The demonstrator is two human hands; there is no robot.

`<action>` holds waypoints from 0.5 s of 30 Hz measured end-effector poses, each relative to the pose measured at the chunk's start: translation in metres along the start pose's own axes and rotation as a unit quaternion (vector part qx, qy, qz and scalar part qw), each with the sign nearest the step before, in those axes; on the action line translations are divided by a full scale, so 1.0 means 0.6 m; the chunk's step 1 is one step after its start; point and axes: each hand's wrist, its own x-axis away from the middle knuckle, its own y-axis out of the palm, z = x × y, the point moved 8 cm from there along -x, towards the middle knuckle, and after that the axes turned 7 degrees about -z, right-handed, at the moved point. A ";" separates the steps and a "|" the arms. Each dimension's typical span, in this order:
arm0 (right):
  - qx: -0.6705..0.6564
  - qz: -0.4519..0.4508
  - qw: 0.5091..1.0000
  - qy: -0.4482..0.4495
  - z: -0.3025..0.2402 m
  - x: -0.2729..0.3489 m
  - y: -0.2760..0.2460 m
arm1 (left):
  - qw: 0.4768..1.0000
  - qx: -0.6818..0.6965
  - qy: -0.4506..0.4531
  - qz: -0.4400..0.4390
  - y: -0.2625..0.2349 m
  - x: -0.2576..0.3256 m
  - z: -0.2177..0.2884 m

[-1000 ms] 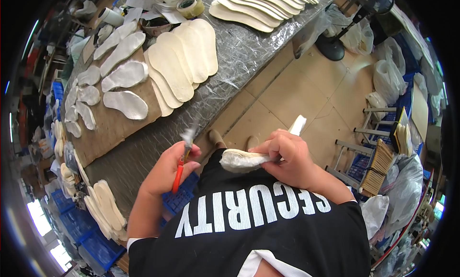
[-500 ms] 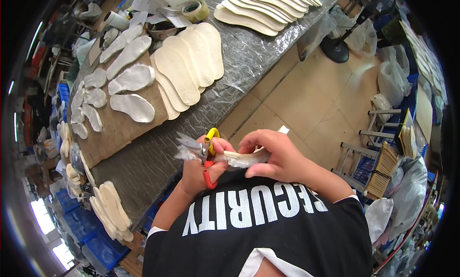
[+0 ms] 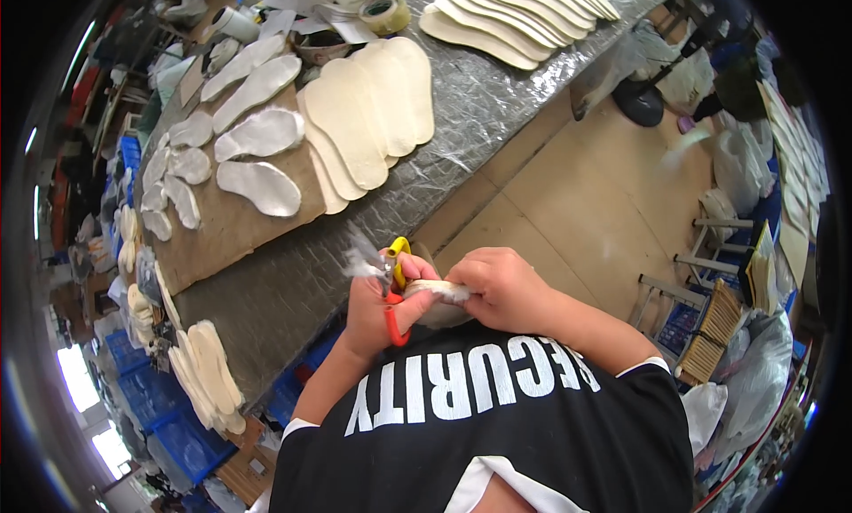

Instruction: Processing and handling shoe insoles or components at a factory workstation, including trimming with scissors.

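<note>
My left hand (image 3: 373, 313) grips a pair of scissors (image 3: 396, 287) with one red and one yellow handle; the blades point up and away from me. My right hand (image 3: 501, 287) holds a white fleecy insole (image 3: 437, 293) at chest height, its end pressed against my left hand and the scissors. A tuft of white fluff (image 3: 359, 263) sticks out just left of the blades. Both hands are close together over the near edge of the grey table (image 3: 293, 291).
A brown board (image 3: 235, 238) on the table carries several white fleecy insoles (image 3: 262, 186). Overlapping cream insoles (image 3: 373, 105) lie beside it, another row (image 3: 515, 16) farther back, near a tape roll (image 3: 383, 11). More insoles (image 3: 209, 371) are stacked at the table's near-left edge above blue crates (image 3: 169, 424). A metal rack (image 3: 710, 318) stands on the floor at the right.
My left hand with the scissors has moved right and met the insole. My right hand has drawn the insole in closer to my chest.
</note>
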 end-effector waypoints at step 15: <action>-0.129 -0.167 0.952 0.222 0.131 -0.043 0.140 | 0.910 -0.051 -0.298 0.286 -0.216 0.202 -0.137</action>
